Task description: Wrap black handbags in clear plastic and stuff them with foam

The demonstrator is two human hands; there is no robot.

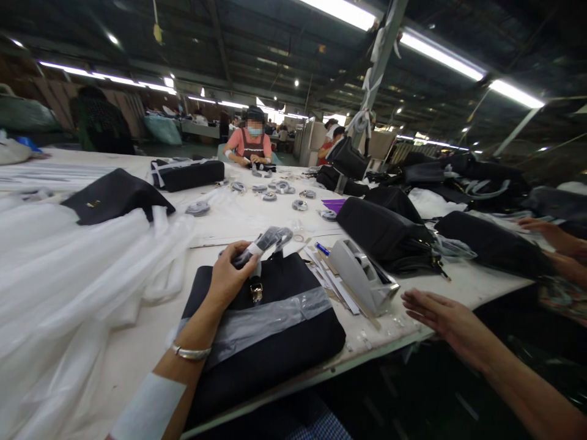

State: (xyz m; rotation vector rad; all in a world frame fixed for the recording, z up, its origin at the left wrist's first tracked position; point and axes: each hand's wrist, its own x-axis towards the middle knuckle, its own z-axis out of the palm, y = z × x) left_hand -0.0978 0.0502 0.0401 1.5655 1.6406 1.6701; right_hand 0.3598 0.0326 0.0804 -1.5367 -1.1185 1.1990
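Note:
A black handbag (284, 348) lies flat at the table's near edge, with a strip of clear plastic film (279, 315) across its front and a gold buckle (257, 291) above. My left hand (232, 272) is closed around the bag's plastic-wrapped handle (270, 238), lifting it off the leather. Off to the right, my right hand (431, 310) hovers by the table edge, fingers stretched out and nothing in them. Nearest to it stands a grey tape dispenser (360, 275). Between dispenser and bag are paper strips (337, 281) and a blue pen (322, 249).
White wrapping sheets (73, 275) cover the left side, under a black bag (117, 195). Coiled straps (300, 205) dot the middle. More black bags (380, 229) crowd the right, where another person's hands (550, 235) reach in. A masked co-worker (250, 143) sits opposite.

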